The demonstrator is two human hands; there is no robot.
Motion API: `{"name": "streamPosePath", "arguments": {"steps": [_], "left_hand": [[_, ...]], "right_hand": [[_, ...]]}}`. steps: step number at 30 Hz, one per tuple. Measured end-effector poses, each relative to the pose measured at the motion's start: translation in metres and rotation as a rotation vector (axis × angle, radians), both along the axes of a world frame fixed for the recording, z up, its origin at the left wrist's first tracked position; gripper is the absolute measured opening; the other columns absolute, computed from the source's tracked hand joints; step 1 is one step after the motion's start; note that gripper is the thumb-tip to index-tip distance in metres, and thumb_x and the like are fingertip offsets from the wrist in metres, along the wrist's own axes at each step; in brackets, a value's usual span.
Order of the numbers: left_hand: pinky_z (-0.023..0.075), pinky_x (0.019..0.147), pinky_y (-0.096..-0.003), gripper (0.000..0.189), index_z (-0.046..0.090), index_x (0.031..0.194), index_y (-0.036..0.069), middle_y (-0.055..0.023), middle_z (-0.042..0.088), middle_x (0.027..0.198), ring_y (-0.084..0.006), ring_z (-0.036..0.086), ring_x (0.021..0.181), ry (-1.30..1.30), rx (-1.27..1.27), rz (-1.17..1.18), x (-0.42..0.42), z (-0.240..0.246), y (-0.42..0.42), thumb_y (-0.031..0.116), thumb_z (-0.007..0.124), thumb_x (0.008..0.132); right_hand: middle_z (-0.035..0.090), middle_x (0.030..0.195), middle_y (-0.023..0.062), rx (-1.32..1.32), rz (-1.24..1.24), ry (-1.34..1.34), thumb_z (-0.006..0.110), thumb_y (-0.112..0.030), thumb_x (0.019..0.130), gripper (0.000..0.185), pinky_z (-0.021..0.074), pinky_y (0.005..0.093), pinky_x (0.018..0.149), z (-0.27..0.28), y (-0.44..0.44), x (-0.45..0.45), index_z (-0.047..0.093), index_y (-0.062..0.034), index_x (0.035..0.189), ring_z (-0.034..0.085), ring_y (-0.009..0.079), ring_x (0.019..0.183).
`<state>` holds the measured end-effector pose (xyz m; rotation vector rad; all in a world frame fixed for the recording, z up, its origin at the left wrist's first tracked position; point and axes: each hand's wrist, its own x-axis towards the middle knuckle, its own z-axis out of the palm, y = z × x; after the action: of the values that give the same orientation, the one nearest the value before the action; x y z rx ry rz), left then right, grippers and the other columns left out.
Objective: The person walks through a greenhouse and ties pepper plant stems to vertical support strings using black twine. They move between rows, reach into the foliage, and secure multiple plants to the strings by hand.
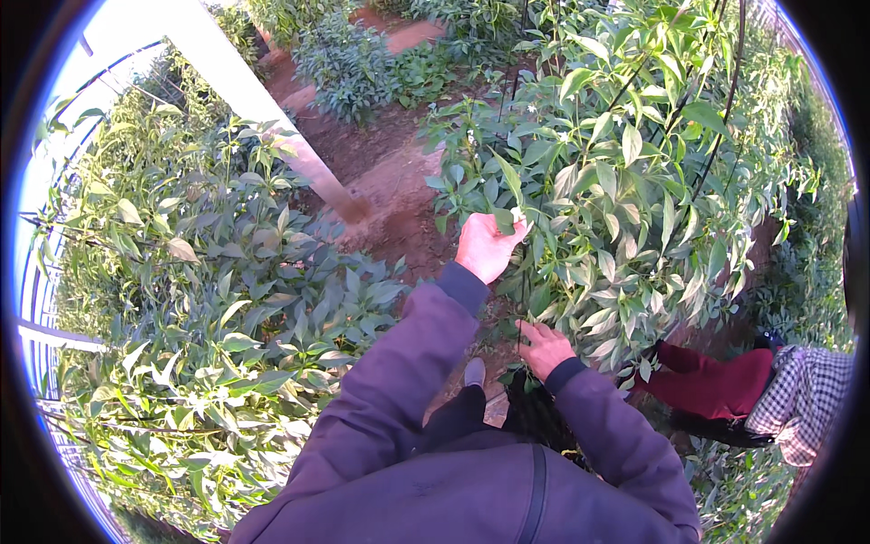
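Observation:
Just ahead of me stands a bushy green plant [612, 183], which looks like a pepper plant, with small white flowers among its leaves. My left hand [484, 246] is at its left side, fingers closed on a leafy shoot [504, 220]. Something white, probably a flower, shows at the fingertips. Lower down, my right hand [546, 351] reaches to the bottom edge of the foliage with its index finger extended. A thin dark stem or cord runs beside that fingertip; whether the fingers grip it, I cannot tell.
More leafy plants [272, 299] fill the left side. A pale post [272, 122] slants down to a reddish dirt path [401, 183]. Thin dark cords [727, 115] rise through the foliage. At right, close by, is another person in dark red trousers [707, 381] and a checked garment [802, 387].

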<state>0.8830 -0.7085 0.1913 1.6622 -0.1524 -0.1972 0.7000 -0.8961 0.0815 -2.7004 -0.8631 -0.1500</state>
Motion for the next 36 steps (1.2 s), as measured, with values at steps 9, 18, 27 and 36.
{"name": "streamPosePath", "arguments": {"steps": [9, 18, 27, 36], "left_hand": [[0.0478, 0.07, -0.0261, 0.008, 0.074, 0.097, -0.001, 0.0049, 0.071, 0.088, -0.0035, 0.058, 0.076, 0.045, -0.186, 0.003, 0.001, -0.004, 0.003, 0.005, 0.078, 0.094], [0.0523, 0.077, -0.0286, 0.01, 0.075, 0.103, -0.001, 0.0011, 0.075, 0.095, -0.0069, 0.063, 0.083, 0.036, -0.146, -0.012, 0.003, -0.005, 0.008, 0.005, 0.076, 0.095], [0.0539, 0.08, -0.0282, 0.014, 0.078, 0.104, -0.002, -0.0022, 0.077, 0.097, -0.0088, 0.068, 0.088, 0.035, -0.132, -0.019, 0.007, -0.006, 0.014, 0.009, 0.077, 0.096], [0.0546, 0.079, -0.0242, 0.024, 0.076, 0.116, -0.002, -0.0032, 0.076, 0.1, -0.0086, 0.068, 0.086, 0.039, -0.305, 0.052, 0.015, -0.022, 0.011, 0.003, 0.078, 0.093]], "right_hand": [[0.05, 0.154, 0.0106, -0.207, -0.018, 0.177, 0.066, -0.025, 0.09, 0.026, 0.0447, 0.0519, 0.11, -0.008, 0.004, -0.034, 0.078, -0.0127, 0.109, 0.051, 0.0344, 0.136], [0.05, 0.155, 0.0116, 0.236, -0.283, 0.484, 0.068, -0.029, 0.085, 0.025, 0.0393, 0.0521, 0.115, -0.03, 0.018, -0.051, 0.081, -0.0144, 0.101, 0.047, 0.0362, 0.141], [0.068, 0.12, 0.0063, -0.078, -0.038, 0.382, 0.069, -0.03, 0.088, 0.019, 0.05, 0.0451, 0.099, -0.052, 0.021, -0.084, 0.078, -0.0145, 0.094, 0.061, 0.0294, 0.119], [0.064, 0.097, 0.0062, 0.119, -0.059, 0.37, 0.07, -0.026, 0.09, 0.015, 0.0541, 0.0427, 0.083, -0.055, 0.033, -0.108, 0.071, -0.0106, 0.087, 0.064, 0.028, 0.096]]}}
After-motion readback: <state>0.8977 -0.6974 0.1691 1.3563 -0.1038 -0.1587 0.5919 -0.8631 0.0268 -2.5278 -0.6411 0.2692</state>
